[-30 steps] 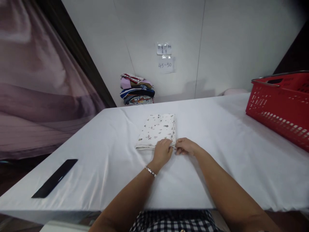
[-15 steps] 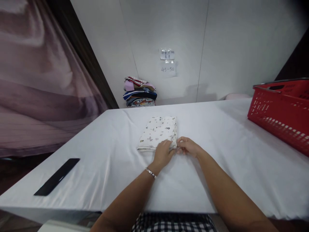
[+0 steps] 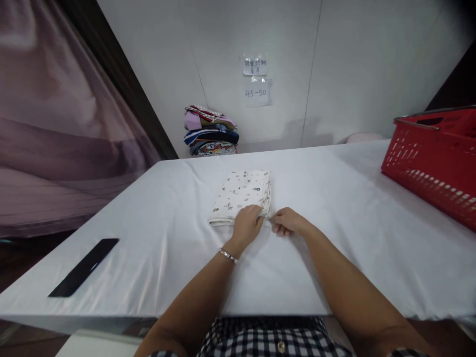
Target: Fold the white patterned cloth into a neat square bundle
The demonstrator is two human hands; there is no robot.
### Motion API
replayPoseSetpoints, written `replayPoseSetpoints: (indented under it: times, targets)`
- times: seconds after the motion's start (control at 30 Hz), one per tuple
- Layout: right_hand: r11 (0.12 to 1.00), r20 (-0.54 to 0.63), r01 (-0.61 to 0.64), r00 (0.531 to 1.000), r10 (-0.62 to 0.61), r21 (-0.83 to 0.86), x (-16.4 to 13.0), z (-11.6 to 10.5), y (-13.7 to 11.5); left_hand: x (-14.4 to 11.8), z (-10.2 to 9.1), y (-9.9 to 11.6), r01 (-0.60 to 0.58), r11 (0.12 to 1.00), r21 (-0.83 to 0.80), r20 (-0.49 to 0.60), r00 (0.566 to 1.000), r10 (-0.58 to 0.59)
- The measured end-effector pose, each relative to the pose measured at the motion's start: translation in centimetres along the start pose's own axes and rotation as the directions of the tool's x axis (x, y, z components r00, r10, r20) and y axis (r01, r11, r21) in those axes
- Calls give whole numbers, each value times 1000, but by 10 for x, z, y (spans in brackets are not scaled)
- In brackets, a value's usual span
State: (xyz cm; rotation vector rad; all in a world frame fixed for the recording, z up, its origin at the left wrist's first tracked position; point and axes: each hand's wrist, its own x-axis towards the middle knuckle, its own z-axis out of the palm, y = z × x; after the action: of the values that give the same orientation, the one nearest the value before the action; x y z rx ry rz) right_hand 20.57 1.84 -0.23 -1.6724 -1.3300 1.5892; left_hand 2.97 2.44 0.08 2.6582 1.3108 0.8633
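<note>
On the tabletop (image 3: 334, 208), folded cloth (image 3: 241, 196) runs near-to-far; left hand (image 3: 247, 225) and right hand (image 3: 286, 221) both pinch its near right corner.

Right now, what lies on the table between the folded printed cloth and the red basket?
Nothing: in the head view only bare white table cover runs from the folded printed cloth to the red basket.
</note>
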Motion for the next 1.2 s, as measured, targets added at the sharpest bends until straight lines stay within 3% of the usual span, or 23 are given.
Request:
replayPoseSetpoints:
  times: [0.13,0.27,0.57,0.7,0.77,1.0,1.2]
  targets:
    - [985,-65,79,994,-90,-153,3,17,2,-1,2,-1,-37,999,38,-8,999,37]
    - [977,-131,149,977,-170,-154,5,25,4,-1,2,-2,-72,996,62,-31,997,74]
    - [973,-135,207,972,-192,100,5,23,0,-3,2,-6,-111,992,61,-78,990,116]
    - [885,-178,231,969,-172,404,5,30,2,-3,2,-7,-111,992,65,-110,987,118]
    - [841,-212,256,962,-172,477,3,33,5,-4,2,-7,-110,992,61,-113,987,116]
    - [797,-245,268,957,-155,541,-2,36,5,-6,6,-1,-61,997,53,-4,998,61]
    - [799,-234,307,949,-212,518,3,37,4,-5,6,-3,-48,995,82,-43,998,52]
